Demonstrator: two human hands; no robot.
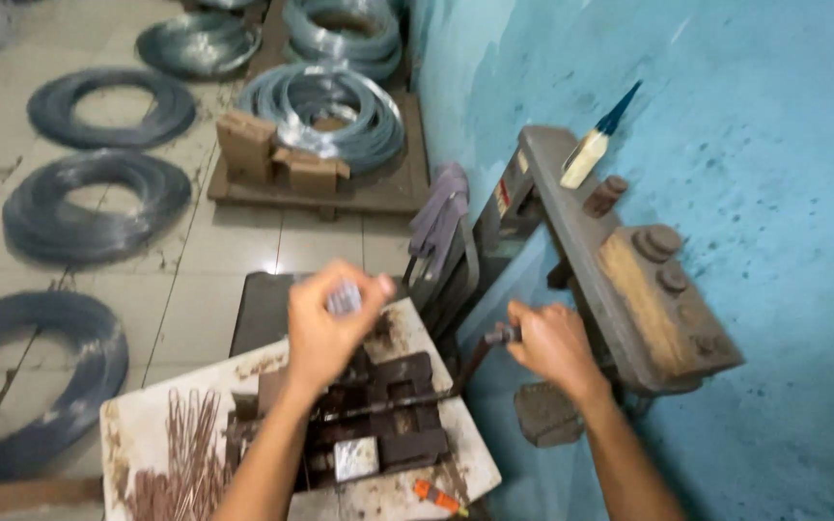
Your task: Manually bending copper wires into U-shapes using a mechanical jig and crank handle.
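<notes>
The left hand is closed around a small bundle of short grey metal wire pieces, held just above the dark steel bending jig on the worn white table. The right hand grips the knob of the thin rusty lever rod. The step in hand looks like feeding the jig; seating a piece squarely would come before any pull. The rod's long axis runs from the jig up and rightward toward the right hand.
</notes>
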